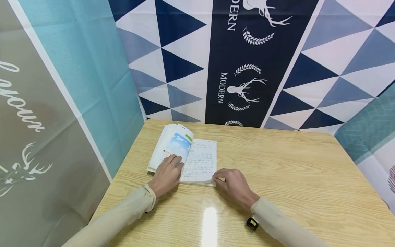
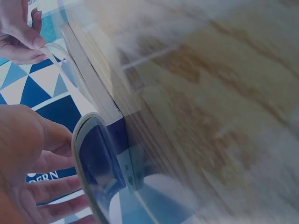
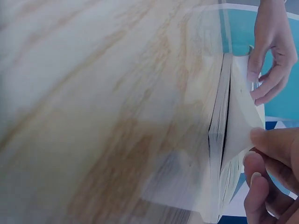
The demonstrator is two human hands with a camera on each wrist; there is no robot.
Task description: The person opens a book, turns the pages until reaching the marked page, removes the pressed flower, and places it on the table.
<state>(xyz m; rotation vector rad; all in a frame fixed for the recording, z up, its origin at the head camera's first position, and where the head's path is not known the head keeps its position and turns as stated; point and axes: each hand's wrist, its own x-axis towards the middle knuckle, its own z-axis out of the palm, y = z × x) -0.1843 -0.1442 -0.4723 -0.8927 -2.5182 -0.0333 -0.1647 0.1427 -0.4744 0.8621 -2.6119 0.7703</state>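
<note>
An open book (image 1: pixel 202 157) lies on the wooden table, its right page covered in printed text. Its curved left page (image 1: pixel 180 142) carries a blue sky picture. My left hand (image 1: pixel 167 175) rests on the lower part of that left page, close to the spine, with fingers extended; the left wrist view has this hand (image 2: pixel 32 163) beside the book's bending edge. At the lower right corner of the book, my right hand (image 1: pixel 234 183) pinches a page between thumb and fingers. The right wrist view shows the pinched page (image 3: pixel 239 126) raised off the stack beneath.
The wooden table (image 1: pixel 293 171) extends to the right of the book. Patterned cloth (image 1: pixel 182 65) hangs behind it, with more cloth (image 1: pixel 102 72) along the left side. A small black device (image 1: pixel 252 224) sits at the right sleeve.
</note>
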